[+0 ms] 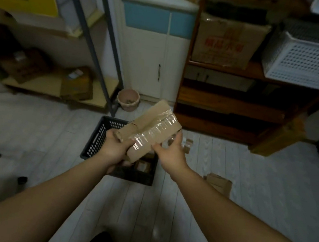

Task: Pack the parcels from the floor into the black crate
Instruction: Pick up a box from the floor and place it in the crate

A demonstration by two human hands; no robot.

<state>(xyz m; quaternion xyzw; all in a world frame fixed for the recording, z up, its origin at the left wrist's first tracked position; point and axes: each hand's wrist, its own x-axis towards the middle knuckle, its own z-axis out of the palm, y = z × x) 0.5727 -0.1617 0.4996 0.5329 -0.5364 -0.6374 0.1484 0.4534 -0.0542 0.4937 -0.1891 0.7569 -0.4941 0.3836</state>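
Inside the black crate [94,143] lie small parcels [142,166]; taped parcel [151,129] held above.

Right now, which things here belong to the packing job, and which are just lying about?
Part of the job: taped cardboard parcel, gripped by the left hand and right hand; black crate; parcel inside the crate; small floor parcels; flat floor parcel.

Just lying about: pink bucket; white perforated basket; large cardboard box on the shelf; white cabinet.

Taped parcel [151,129] over black crate [96,139]
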